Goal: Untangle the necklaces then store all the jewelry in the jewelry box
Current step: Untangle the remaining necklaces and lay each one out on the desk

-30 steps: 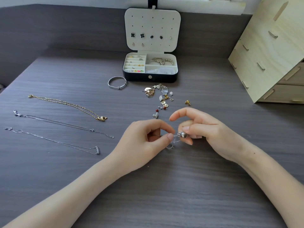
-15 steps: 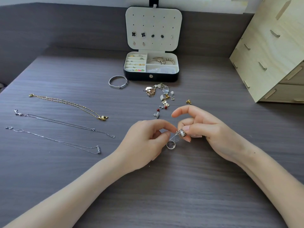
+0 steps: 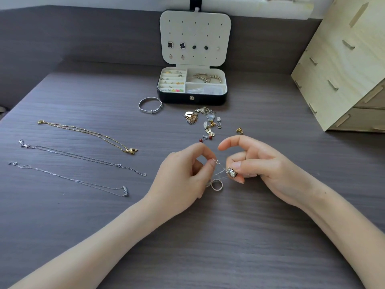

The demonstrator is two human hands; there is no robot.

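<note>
While the left hand (image 3: 183, 174) pinches a fine silver chain (image 3: 219, 171), the right hand (image 3: 262, 170) pinches its pendant (image 3: 231, 172), and a ring (image 3: 217, 185) sits just below, perhaps threaded on.

Table: dark grey-brown wood-grain top (image 3: 208, 247), grain running side to side, fills most of the view.
Back panel: dull grey-purple upstand (image 3: 93, 38) along the table's far edge, plain, matte.
Left side: a panel of the same colour (image 3: 16, 80) runs down the left edge, meeting the back panel at the corner.
Wall strip: pale band (image 3: 83, 0) above the back panel, bright, detail washed out.
Cabinet: light plywood unit (image 3: 343, 76) on the table at far right, side face marked with short slots (image 3: 348, 44).
Drawers: pale drawer fronts (image 3: 370, 119) low on the cabinet, cut off by the frame.
Light: soft, even, shadows faint.
</note>
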